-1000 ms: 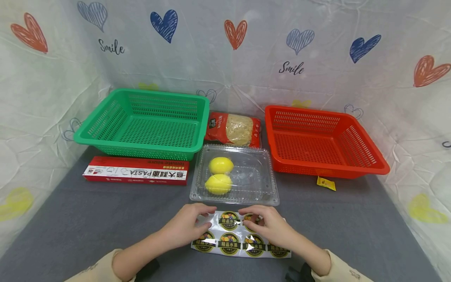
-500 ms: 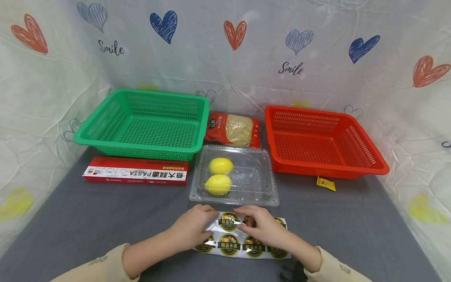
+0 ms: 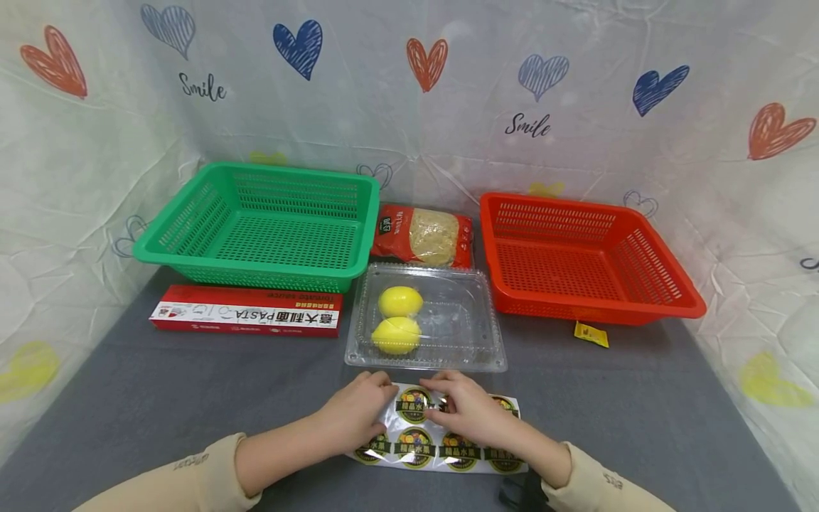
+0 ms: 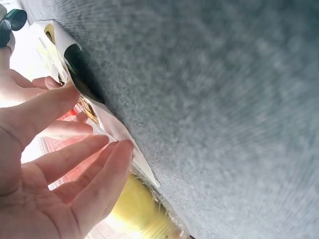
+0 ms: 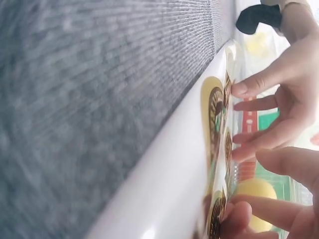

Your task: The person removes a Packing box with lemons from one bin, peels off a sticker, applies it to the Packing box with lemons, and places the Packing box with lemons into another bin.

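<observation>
A glossy white sheet of round fruit-label stickers [image 3: 416,444] lies on the cloth in front of me, dark labels with gold rims in two rows. My left hand [image 3: 360,412] is over its left end; in the left wrist view the fingers [image 4: 119,159] reach to the sheet's edge with the tips touching it. My right hand [image 3: 476,412] is over the upper middle of the sheet, thumb and forefinger apart beside a top-row label. Just beyond the sheet, a clear plastic clamshell box [image 3: 457,320] contains two yellow lemons [image 3: 397,336].
A green basket [image 3: 256,274] stands back left, with a red-and-white pasta box [image 3: 246,311] in front. At back right is a red basket [image 3: 591,313], with a small yellow packet [image 3: 591,334] by its front. A red food bag [image 3: 422,236] lies between the baskets.
My left hand has moved slightly right and my right hand slightly left, bringing them closer together over the sticker sheet. The boxes and baskets have stayed put.
</observation>
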`<state>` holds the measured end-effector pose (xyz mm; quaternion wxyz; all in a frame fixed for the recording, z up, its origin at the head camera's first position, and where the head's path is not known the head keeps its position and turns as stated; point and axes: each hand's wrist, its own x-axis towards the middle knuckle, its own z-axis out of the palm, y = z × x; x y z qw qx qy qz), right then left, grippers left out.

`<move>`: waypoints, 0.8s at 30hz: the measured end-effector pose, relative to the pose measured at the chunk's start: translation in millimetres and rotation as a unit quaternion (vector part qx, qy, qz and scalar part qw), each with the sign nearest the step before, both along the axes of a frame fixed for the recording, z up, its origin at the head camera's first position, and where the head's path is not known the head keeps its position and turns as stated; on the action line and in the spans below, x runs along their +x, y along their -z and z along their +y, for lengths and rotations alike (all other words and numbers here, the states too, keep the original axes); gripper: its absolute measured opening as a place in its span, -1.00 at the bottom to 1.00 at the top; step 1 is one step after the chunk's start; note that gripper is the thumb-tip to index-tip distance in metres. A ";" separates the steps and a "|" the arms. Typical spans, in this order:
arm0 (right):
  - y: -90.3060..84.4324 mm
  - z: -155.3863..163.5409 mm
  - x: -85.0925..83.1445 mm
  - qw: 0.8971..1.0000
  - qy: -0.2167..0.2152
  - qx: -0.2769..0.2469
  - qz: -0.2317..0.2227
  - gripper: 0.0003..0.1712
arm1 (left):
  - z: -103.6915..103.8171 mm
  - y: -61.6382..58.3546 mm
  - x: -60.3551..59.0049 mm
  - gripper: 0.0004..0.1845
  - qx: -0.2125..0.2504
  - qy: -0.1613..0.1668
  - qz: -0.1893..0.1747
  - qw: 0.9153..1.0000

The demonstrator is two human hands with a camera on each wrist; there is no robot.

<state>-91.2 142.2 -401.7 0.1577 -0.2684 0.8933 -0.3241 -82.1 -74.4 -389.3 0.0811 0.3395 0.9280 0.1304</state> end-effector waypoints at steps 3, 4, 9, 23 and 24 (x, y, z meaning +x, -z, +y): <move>0.7 -1.7 -0.1 1.000 -0.001 0.011 0.005 -0.46 | 1.0 -0.4 0.2 -0.52 -0.004 -0.001 0.005 1.000; 1.2 -2.1 -0.2 1.000 -0.002 0.014 0.006 -0.47 | 1.3 -0.4 0.4 -0.51 -0.004 -0.001 0.005 1.000; 4.4 -3.6 -1.8 1.000 -0.003 0.000 0.007 -0.54 | 2.1 -0.1 1.3 -0.50 -0.004 -0.001 0.014 1.000; 3.6 -7.5 -8.2 0.998 0.028 -0.042 -0.042 -0.68 | 2.0 2.1 2.8 -0.32 -0.008 -0.015 0.036 0.999; 3.6 -7.5 -8.3 0.998 0.027 -0.045 -0.047 -0.67 | 2.3 2.0 3.2 -0.31 -0.009 -0.017 0.038 0.999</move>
